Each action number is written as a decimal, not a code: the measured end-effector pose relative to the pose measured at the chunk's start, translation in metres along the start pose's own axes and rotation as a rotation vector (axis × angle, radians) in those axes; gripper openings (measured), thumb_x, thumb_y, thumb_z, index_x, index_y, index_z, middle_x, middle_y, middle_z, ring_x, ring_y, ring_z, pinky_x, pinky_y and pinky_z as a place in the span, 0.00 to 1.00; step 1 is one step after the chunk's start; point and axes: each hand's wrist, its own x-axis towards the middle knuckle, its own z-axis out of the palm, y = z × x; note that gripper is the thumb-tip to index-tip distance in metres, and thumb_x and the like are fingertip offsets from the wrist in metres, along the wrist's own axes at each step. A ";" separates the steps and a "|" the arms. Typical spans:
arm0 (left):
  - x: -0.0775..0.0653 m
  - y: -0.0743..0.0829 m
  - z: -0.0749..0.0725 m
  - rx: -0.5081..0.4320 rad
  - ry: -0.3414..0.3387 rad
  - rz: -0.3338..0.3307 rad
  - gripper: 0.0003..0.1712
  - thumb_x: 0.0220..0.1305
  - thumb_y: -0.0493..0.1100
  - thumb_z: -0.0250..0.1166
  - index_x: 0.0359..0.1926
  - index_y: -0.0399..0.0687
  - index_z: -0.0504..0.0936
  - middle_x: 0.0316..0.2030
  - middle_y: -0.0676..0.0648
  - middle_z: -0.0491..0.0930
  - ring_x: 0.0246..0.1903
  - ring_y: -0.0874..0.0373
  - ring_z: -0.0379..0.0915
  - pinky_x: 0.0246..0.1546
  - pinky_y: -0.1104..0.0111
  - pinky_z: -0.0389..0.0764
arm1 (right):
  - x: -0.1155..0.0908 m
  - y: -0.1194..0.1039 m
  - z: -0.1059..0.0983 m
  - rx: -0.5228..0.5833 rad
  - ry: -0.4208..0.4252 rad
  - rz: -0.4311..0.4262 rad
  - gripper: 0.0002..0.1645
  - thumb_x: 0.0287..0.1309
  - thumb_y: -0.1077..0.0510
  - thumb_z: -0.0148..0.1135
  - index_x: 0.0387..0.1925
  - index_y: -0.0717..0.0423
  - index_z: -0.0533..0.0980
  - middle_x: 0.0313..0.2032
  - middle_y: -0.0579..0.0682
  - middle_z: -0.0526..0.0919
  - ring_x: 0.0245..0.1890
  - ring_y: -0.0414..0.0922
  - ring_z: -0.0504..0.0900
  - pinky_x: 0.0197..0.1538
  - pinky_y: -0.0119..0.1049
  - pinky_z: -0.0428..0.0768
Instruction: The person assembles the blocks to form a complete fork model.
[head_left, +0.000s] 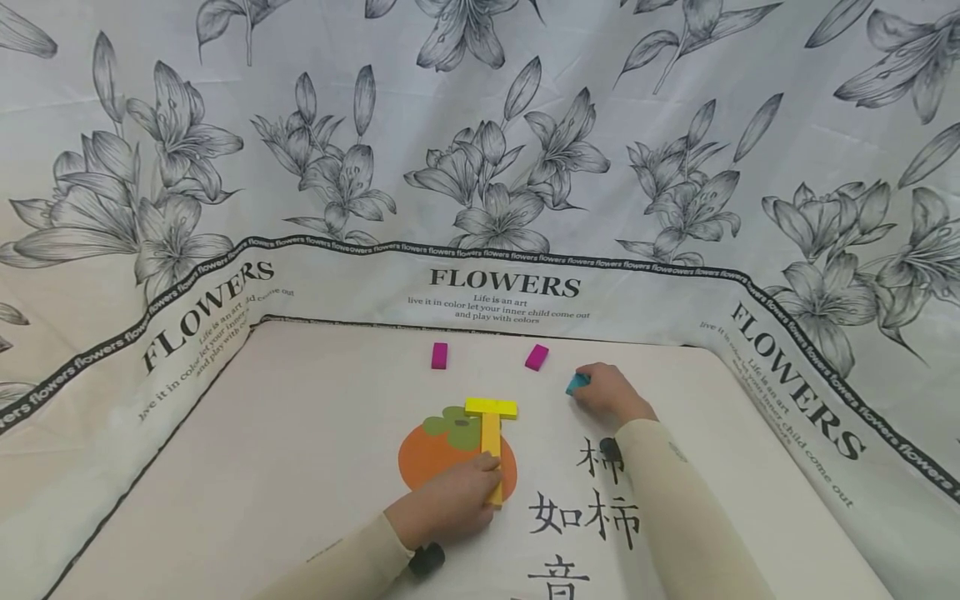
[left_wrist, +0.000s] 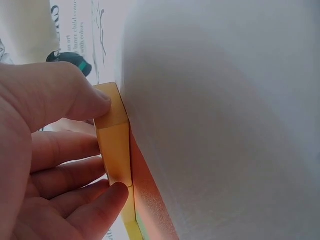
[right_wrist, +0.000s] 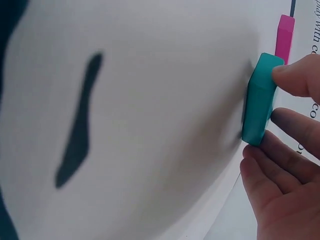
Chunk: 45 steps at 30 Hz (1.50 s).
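Observation:
My left hand holds an orange-yellow block at the near end of a T-shaped row. Its thumb touches the block's end face in the left wrist view, and the fingers lie along the side. Farther up the stem sits another orange-yellow block, topped by a bright yellow crossbar block. At the right, my right hand pinches a teal block between thumb and fingers, close to the table surface. Whether the teal block touches the table I cannot tell.
Two magenta blocks, one left and one right, lie near the table's back edge. A printed orange persimmon shows under the T. Black characters are printed at the right. A flower-patterned curtain surrounds the table.

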 end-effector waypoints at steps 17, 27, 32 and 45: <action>-0.001 -0.002 0.000 0.015 0.043 0.033 0.22 0.61 0.46 0.64 0.57 0.50 0.79 0.58 0.54 0.74 0.48 0.63 0.74 0.57 0.69 0.78 | -0.001 -0.006 0.006 0.045 0.026 -0.045 0.34 0.57 0.52 0.63 0.63 0.61 0.70 0.63 0.63 0.71 0.59 0.59 0.72 0.66 0.59 0.69; -0.002 -0.004 0.001 0.029 0.061 0.050 0.19 0.60 0.46 0.64 0.54 0.50 0.80 0.52 0.55 0.75 0.39 0.65 0.70 0.51 0.73 0.80 | -0.003 -0.014 0.007 0.055 0.066 -0.118 0.32 0.55 0.53 0.65 0.61 0.61 0.73 0.62 0.62 0.73 0.61 0.60 0.71 0.66 0.58 0.69; -0.002 -0.004 0.002 0.021 0.052 0.046 0.21 0.61 0.46 0.64 0.55 0.50 0.80 0.55 0.54 0.75 0.42 0.65 0.72 0.54 0.71 0.79 | -0.003 -0.018 0.010 0.070 0.095 -0.133 0.33 0.54 0.53 0.65 0.61 0.61 0.73 0.62 0.62 0.73 0.61 0.59 0.71 0.66 0.57 0.69; -0.002 -0.004 0.001 0.015 0.031 0.041 0.23 0.62 0.47 0.63 0.59 0.50 0.78 0.60 0.53 0.74 0.53 0.62 0.74 0.58 0.68 0.77 | -0.007 -0.033 0.016 0.138 0.073 -0.114 0.33 0.52 0.51 0.68 0.59 0.58 0.75 0.59 0.59 0.76 0.56 0.56 0.73 0.64 0.55 0.73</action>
